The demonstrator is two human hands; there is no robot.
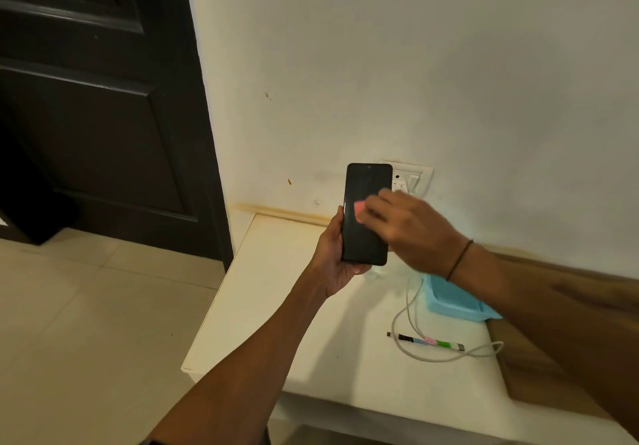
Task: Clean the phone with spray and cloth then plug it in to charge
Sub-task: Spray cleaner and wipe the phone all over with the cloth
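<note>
A black phone [364, 202] stands upright in the air above the white table, dark screen facing me. My left hand [332, 254] grips its lower left edge from behind. My right hand [404, 226] presses a small pink cloth [359, 210] against the middle of the screen; most of the cloth is hidden under the fingers. A white charging cable [411, 309] lies looped on the table below. The wall socket [411, 176] shows just behind the phone's upper right corner. A clear spray bottle [378, 273] may stand under the phone, but I cannot tell.
The white table [276, 323] has its left edge beside tiled floor. On it lie a light blue packet [456, 297] and a marker pen with coloured bands [427, 341]. A dark door [96, 116] stands at the left. A wooden surface [539, 375] borders the table's right.
</note>
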